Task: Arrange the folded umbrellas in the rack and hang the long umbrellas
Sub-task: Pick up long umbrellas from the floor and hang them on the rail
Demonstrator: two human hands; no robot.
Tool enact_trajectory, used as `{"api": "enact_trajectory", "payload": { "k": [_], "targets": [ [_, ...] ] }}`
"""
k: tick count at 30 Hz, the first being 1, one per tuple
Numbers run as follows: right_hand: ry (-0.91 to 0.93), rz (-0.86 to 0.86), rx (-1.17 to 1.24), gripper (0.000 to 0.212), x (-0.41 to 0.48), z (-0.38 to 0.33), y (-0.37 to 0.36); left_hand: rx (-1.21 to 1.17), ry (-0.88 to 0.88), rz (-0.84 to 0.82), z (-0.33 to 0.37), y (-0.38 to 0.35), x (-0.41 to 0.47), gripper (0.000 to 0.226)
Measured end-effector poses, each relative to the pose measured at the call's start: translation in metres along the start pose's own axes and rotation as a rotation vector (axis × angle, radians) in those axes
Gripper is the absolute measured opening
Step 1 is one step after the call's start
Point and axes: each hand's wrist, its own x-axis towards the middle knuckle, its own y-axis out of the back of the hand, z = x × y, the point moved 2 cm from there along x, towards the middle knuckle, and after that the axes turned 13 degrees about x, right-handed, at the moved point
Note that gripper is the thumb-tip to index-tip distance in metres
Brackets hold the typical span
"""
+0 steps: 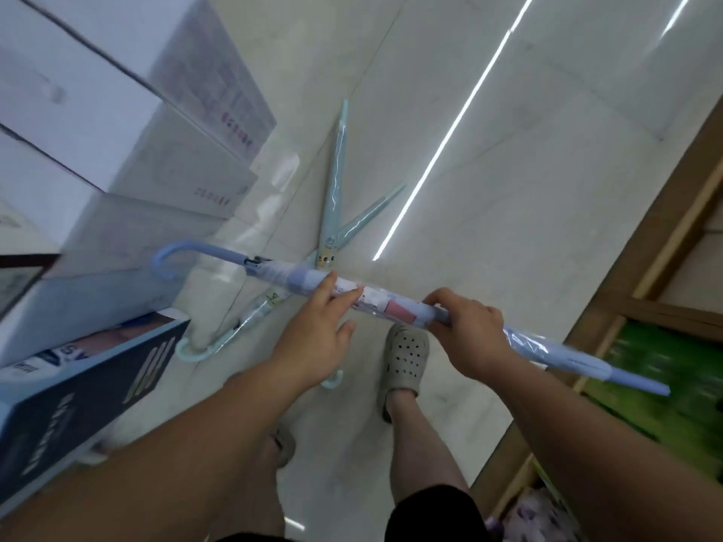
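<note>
Above the near floor (508,189), the right hand (467,332) is gripping the long blue umbrella (391,305) while the left hand (313,342), fingers straight, is steadying it level, likely for hanging.

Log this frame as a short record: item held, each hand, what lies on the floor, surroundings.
held item: blue long umbrella, plastic-wrapped, roughly level, hooked handle toward the person's left
left hand: straight fingers touch the umbrella's wrapped canopy
right hand: grips the umbrella around mid-length
on floor: two teal long umbrellas, crossed, not hung
left side: stacked white boxes
right side: wooden shelf
</note>
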Motion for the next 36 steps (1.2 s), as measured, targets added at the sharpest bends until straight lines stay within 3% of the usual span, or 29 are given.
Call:
{"api": "enact_trajectory", "payload": {
  "k": [8, 19, 22, 26, 31, 36],
  "targets": [
    [-0.064, 0.027, 0.187, 0.017, -0.162, -0.072, 0.109, 0.081, -0.073, 0.115, 0.107, 0.131, -0.12, 0.043],
    [0.321, -0.111, 0.736, 0.011, -0.273, -0.219, 0.225, 0.028, -0.062, 0.73, 0.21, 0.295, -0.29, 0.031],
    [0.435, -0.209, 0.833, 0.011, -0.289, -0.27, 0.234, -0.057, -0.018, 0.914, 0.223, 0.322, -0.333, 0.038],
    [0.538, -0.313, 0.938, 0.015, -0.319, -0.326, 0.234, -0.235, 0.042, 1.119, 0.227, 0.338, -0.382, 0.066],
    [0.631, -0.459, 1.055, 0.015, -0.372, -0.381, 0.227, -0.556, 0.073, 1.039, 0.217, 0.341, -0.431, 0.074],
    [0.71, -0.535, 1.125, 0.018, -0.424, -0.422, 0.207, -0.66, -0.029, 0.916, 0.194, 0.336, -0.471, 0.073]
  ]
}}
